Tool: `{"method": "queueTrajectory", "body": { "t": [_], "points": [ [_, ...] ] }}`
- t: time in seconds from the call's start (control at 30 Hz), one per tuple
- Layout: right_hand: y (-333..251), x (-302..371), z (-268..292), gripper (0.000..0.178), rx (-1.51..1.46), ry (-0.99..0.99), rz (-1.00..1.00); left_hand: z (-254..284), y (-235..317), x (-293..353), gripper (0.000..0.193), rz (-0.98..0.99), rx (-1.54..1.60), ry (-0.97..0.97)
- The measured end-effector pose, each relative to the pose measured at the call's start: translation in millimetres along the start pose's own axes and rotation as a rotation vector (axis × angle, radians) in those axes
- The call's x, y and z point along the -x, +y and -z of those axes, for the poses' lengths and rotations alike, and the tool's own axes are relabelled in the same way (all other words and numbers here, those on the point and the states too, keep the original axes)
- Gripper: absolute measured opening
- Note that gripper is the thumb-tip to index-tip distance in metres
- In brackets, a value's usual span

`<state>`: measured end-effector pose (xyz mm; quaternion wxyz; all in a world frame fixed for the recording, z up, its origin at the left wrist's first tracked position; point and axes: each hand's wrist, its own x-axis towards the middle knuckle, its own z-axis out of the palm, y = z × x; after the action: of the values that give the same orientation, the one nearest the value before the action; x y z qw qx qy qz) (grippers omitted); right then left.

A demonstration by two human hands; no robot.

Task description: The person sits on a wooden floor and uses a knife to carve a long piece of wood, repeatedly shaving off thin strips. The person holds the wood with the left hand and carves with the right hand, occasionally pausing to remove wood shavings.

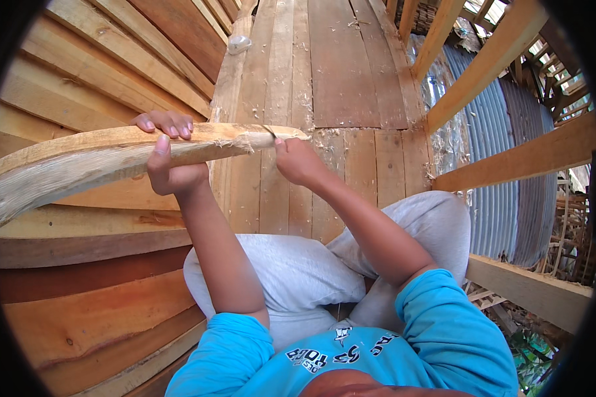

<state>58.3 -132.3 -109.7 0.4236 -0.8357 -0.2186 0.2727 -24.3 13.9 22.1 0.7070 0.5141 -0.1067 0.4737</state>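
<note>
A long, curved piece of pale wood (79, 159) stretches from the left edge to the middle of the view, above my crossed legs. My left hand (172, 177) is closed around it, with fingers over the far side and the thumb on the near side. Near the wood's right end, my right hand (298, 161) is closed on a knife (270, 131). Only its thin dark blade shows, lying against the wood; the handle is hidden in my fist. Rough, lifted fibres and a curl of shaving show on the wood just left of the blade.
Wood shavings are scattered over the plank floor (281, 73). A small clear plastic object (239, 44) lies near the plank wall (79, 86) at left. Wooden railing beams (516, 162) stand at right, with corrugated metal sheets (490, 198) beyond and below them.
</note>
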Motion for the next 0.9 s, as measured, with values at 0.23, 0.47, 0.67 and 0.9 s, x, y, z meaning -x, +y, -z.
{"method": "queueTrajectory", "body": {
  "t": [0.23, 0.47, 0.67, 0.9],
  "points": [
    [67.1, -21.2, -3.6, 0.053, 0.002, 0.011, -0.132, 17.0, -2.9, -1.6, 0.027, -0.01, 0.051, 0.135],
    [35.1, -9.8, -1.5, 0.051, -0.204, 0.035, -0.314, 3.0, 0.9, 1.3, 0.028, -0.014, 0.003, 0.114],
    [-12.8, 6.0, 2.8, 0.052, -0.124, 0.006, 0.14, -25.1, -7.8, 6.3, 0.024, -0.134, -0.311, 0.528],
    [33.9, -21.4, 9.5, 0.053, -0.238, -0.092, -0.207, -20.0, -7.2, -0.1, 0.025, -0.185, -0.408, 0.783]
  ]
}}
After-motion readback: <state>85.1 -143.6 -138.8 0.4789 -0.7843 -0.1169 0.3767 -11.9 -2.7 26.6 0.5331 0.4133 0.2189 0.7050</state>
